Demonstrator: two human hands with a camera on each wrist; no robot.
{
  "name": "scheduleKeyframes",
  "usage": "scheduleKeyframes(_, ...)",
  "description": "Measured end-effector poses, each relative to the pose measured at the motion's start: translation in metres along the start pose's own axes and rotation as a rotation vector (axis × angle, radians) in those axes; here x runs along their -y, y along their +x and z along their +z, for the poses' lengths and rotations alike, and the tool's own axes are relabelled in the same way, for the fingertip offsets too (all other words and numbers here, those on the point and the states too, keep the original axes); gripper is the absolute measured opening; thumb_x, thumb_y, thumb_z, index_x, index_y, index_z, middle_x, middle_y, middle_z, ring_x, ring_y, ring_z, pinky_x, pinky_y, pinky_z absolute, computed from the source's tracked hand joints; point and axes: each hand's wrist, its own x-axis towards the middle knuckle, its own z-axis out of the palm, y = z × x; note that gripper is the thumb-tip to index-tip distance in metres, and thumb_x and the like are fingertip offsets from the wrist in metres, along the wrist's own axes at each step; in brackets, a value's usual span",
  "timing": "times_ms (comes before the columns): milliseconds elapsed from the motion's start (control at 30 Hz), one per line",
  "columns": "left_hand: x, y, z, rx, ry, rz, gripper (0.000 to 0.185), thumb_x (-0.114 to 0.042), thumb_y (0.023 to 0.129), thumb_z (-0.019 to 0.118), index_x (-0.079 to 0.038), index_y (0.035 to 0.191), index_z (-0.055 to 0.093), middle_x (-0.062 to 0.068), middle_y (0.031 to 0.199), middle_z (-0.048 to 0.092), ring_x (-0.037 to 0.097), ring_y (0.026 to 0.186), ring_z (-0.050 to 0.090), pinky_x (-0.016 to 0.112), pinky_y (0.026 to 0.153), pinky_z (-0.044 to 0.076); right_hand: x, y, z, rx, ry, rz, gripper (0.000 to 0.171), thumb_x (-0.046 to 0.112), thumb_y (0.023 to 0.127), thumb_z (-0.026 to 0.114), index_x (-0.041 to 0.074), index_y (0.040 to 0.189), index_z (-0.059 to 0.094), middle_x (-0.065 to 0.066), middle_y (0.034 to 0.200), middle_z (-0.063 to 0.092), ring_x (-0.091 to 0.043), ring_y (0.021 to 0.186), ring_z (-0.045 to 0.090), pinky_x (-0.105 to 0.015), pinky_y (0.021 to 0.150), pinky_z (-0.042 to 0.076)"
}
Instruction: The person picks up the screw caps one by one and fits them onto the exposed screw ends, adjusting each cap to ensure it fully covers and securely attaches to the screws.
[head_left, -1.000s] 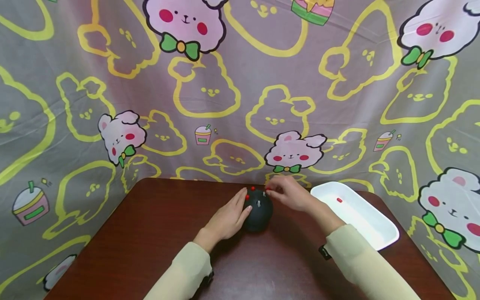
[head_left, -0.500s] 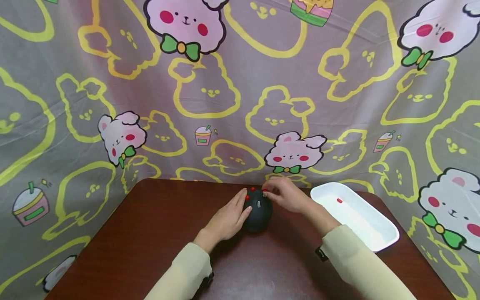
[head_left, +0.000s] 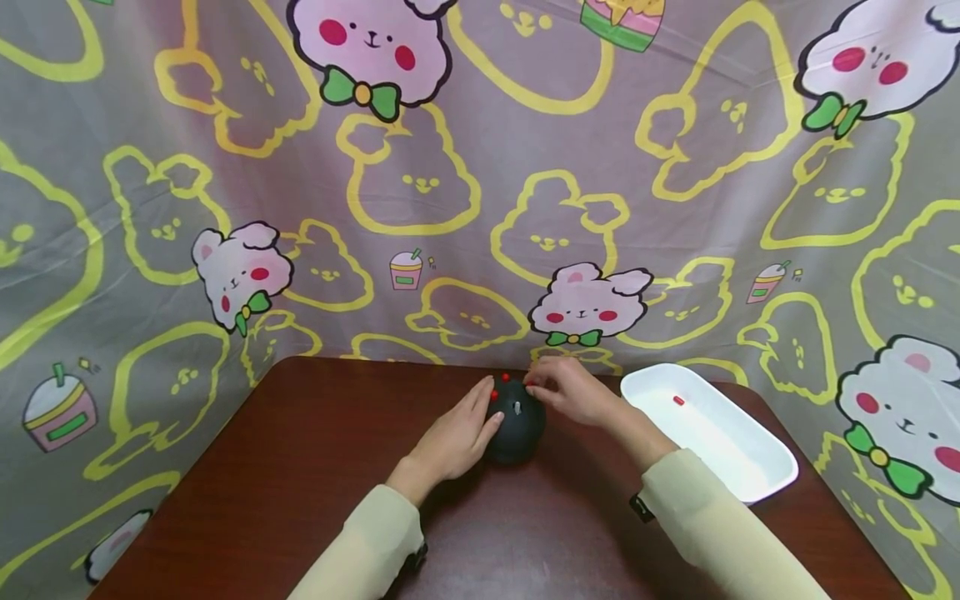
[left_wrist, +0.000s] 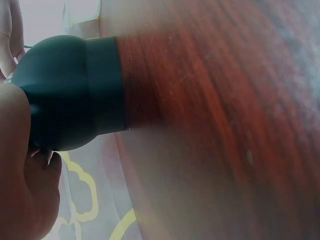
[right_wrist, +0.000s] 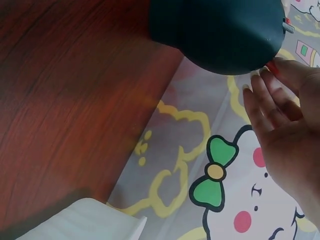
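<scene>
A dark ball-shaped body on a short round base (head_left: 513, 437) stands on the table, also seen as a ball (left_wrist: 60, 92) in the left wrist view. Red caps (head_left: 494, 395) and a bare metal screw (head_left: 517, 407) stick out of its upper part. My left hand (head_left: 453, 437) holds the ball's left side, thumb towards me and fingers round the far side. At the ball's upper right, my right hand (head_left: 573, 390) pinches a red cap (right_wrist: 272, 67) between thumb and forefinger against the surface. That cap is mostly hidden by the fingers.
A white tray (head_left: 757, 483) stands on the right of the brown table (head_left: 315, 483), with one red cap (head_left: 678, 400) lying in it. A patterned cloth (head_left: 450, 192) hangs close behind the table and along both sides.
My right hand has moved slightly left and down, closer onto the ball, its fingers now covering the screw seen there before. My left hand and the ball have stayed put.
</scene>
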Motion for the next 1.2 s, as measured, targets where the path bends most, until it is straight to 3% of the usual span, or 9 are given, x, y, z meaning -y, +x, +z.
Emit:
scheduleKeyframes(367, -0.001, 0.001, 0.001, 0.009, 0.011, -0.013, 0.072, -0.052, 0.110, 0.030, -0.006, 0.164, 0.017, 0.010, 0.170, 0.021, 0.020, 0.153, 0.027, 0.039, 0.121, 0.030, 0.001, -0.004, -0.002, 0.043, 0.022, 0.015, 0.018, 0.010, 0.097, 0.070, 0.006, 0.114, 0.078, 0.000, 0.096, 0.067, -0.011, 0.083, 0.059, -0.028, 0.072, 0.054)
scheduleKeyframes(567, -0.001, 0.001, 0.001, 0.002, 0.003, -0.008, 0.072, -0.051, 0.110, 0.030, -0.004, 0.164, 0.018, 0.012, 0.169, 0.021, 0.021, 0.153, 0.028, 0.039, 0.121, 0.030, 0.003, -0.007, -0.003, 0.079, 0.065, 0.053, 0.028, 0.000, 0.095, 0.064, 0.003, 0.120, 0.074, -0.003, 0.100, 0.066, -0.013, 0.087, 0.060, -0.030, 0.077, 0.055)
scheduleKeyframes(767, -0.001, 0.000, 0.001, -0.001, 0.004, -0.006, 0.072, -0.051, 0.110, 0.031, -0.004, 0.163, 0.019, 0.011, 0.169, 0.022, 0.021, 0.153, 0.028, 0.039, 0.122, 0.030, 0.002, -0.011, -0.002, 0.066, 0.072, 0.036, 0.033, -0.003, 0.093, 0.062, 0.003, 0.123, 0.072, -0.003, 0.098, 0.065, -0.014, 0.090, 0.061, -0.032, 0.078, 0.055)
scheduleKeyframes(933, -0.002, -0.001, 0.000, -0.012, 0.003, 0.001, 0.071, -0.051, 0.111, 0.031, -0.004, 0.163, 0.020, 0.013, 0.168, 0.023, 0.022, 0.153, 0.029, 0.040, 0.121, 0.030, 0.002, -0.015, -0.001, 0.070, 0.035, 0.050, 0.032, 0.000, 0.093, 0.066, 0.005, 0.124, 0.071, 0.002, 0.094, 0.062, -0.014, 0.088, 0.058, -0.032, 0.078, 0.053)
scheduleKeyframes(1200, -0.001, -0.001, -0.001, -0.015, 0.006, 0.003, 0.071, -0.050, 0.111, 0.032, -0.004, 0.163, 0.020, 0.012, 0.169, 0.023, 0.022, 0.153, 0.028, 0.040, 0.122, 0.030, -0.001, -0.022, -0.004, 0.089, 0.010, 0.059, 0.025, 0.002, 0.094, 0.069, 0.007, 0.118, 0.072, -0.004, 0.098, 0.069, -0.014, 0.089, 0.060, -0.037, 0.083, 0.055)
